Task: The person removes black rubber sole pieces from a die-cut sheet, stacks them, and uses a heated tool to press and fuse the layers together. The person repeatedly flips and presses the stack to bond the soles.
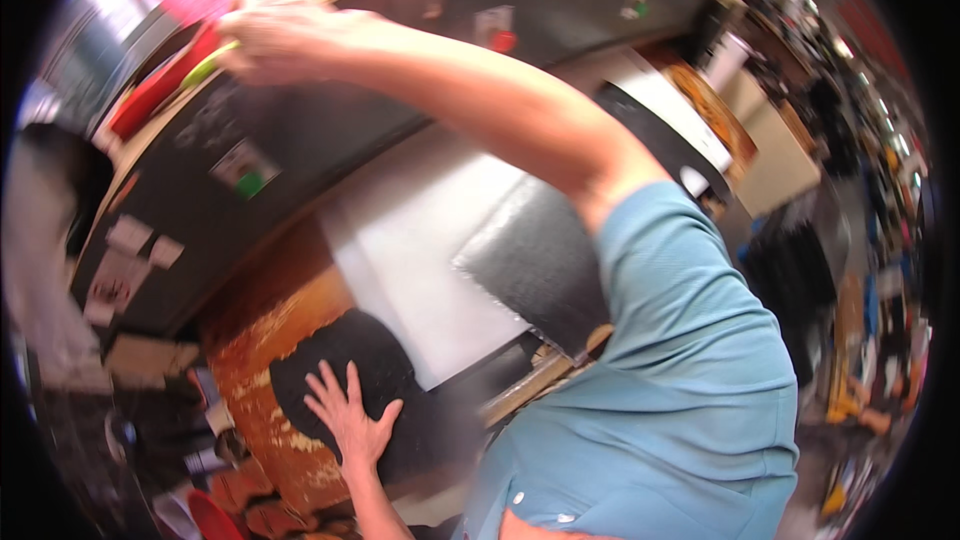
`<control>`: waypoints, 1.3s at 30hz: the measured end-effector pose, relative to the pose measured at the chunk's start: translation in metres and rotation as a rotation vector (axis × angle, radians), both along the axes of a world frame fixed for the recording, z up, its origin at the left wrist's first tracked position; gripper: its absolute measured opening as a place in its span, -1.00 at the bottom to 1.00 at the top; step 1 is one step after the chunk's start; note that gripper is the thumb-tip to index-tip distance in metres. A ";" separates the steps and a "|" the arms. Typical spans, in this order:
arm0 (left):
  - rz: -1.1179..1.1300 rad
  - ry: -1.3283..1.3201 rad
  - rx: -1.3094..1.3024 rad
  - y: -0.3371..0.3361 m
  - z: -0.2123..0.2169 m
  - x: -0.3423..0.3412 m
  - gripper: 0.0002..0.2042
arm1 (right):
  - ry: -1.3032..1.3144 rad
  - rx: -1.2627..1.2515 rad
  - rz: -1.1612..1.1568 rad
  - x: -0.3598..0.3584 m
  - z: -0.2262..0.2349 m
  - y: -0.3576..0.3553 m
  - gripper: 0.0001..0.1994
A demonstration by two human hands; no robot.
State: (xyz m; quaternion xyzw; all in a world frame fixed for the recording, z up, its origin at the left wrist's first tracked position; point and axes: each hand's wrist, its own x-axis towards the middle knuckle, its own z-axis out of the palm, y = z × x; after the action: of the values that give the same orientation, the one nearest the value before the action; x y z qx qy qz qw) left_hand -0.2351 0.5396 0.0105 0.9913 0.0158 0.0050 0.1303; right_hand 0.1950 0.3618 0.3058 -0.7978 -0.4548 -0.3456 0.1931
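Left hand (345,418) flat on black pad (385,355)

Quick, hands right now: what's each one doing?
Left hand: open, flat on the black mat.
Right hand: raised at the machine's top edge; grip cannot be told.

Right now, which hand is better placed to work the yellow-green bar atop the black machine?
Probably the right hand: it is up at the yellow-green bar. The left hand lies flat, low on a black mat.
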 end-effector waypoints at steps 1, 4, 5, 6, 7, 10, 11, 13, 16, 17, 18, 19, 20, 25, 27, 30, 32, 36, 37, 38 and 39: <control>0.001 0.006 -0.003 0.003 0.000 0.000 0.07 | 0.498 -0.122 -0.055 0.023 0.012 0.015 -0.55; 0.129 -0.136 0.054 0.023 -0.005 -0.009 -0.01 | 0.497 -0.175 -0.167 0.059 0.022 0.058 -0.44; 0.234 -0.140 0.054 0.033 -0.009 -0.012 -0.06 | 0.498 -0.223 -0.153 0.062 0.027 0.070 -0.38; 0.344 -0.195 0.050 0.044 -0.014 -0.016 -0.11 | 0.524 -0.218 -0.124 0.062 0.025 0.076 -0.29; 0.455 -0.129 0.063 0.049 -0.023 -0.021 -0.17 | 0.518 -0.279 -0.069 0.059 0.028 0.080 -0.21; 0.420 -0.046 0.124 0.062 -0.046 -0.027 -0.21 | 0.557 -0.285 0.077 0.041 0.029 0.070 -0.31; 0.408 -0.061 0.129 0.065 -0.049 -0.028 -0.23 | 0.560 -0.281 0.127 0.031 0.028 0.066 -0.33; 0.362 -0.137 0.124 0.065 -0.051 -0.027 -0.24 | 0.512 -0.279 0.176 0.016 0.027 0.048 -0.39; 0.326 -0.210 0.063 0.061 -0.044 -0.024 -0.26 | 0.386 -0.268 0.245 -0.009 0.013 0.020 -0.46; 0.333 -0.224 0.070 0.058 -0.043 -0.022 -0.28 | 0.326 -0.272 0.272 -0.017 0.006 0.011 -0.49; 0.338 -0.234 0.020 0.056 -0.043 -0.020 -0.30 | 0.250 -0.281 0.294 -0.022 0.000 -0.003 -0.51; 0.338 -0.233 -0.006 0.055 -0.042 -0.021 -0.31 | 0.204 -0.281 0.314 -0.031 -0.006 -0.014 -0.52; 0.331 -0.247 0.011 0.056 -0.043 -0.023 -0.34 | 0.156 -0.284 0.320 -0.038 -0.010 -0.029 -0.54; 0.419 -0.318 -0.189 0.067 -0.047 -0.031 -0.46 | 0.001 -0.361 0.323 -0.085 -0.034 -0.078 -0.59; 0.442 -0.373 -0.360 0.072 -0.047 -0.033 -0.49 | 0.068 -0.423 0.341 -0.116 -0.070 -0.092 -0.59; 0.424 -0.331 -0.243 0.071 -0.047 -0.035 -0.49 | 0.323 -0.486 0.308 -0.171 -0.145 -0.111 -0.65; 0.415 -0.350 -0.173 0.069 -0.047 -0.035 -0.50 | 0.382 -0.531 0.304 -0.193 -0.182 -0.117 -0.71; 0.362 -0.302 -0.169 0.072 -0.043 -0.037 -0.51 | 0.434 -0.644 0.312 -0.206 -0.208 -0.116 -0.77; 0.355 -0.296 -0.183 0.074 -0.043 -0.038 -0.51 | 0.397 -0.681 0.305 -0.206 -0.207 -0.113 -0.78; 0.363 -0.283 -0.209 0.075 -0.043 -0.038 -0.51 | 0.426 -0.604 0.234 -0.204 -0.205 -0.110 -0.79; 0.361 -0.361 -0.282 0.075 -0.043 -0.039 -0.51 | 0.452 -0.570 0.235 -0.205 -0.203 -0.107 -0.79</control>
State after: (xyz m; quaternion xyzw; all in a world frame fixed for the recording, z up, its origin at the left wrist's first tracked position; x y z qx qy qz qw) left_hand -0.2741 0.6149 -0.0328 0.9277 0.1689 0.2021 0.2647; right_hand -0.0098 0.2551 0.1027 -0.8178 -0.5672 0.0039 0.0971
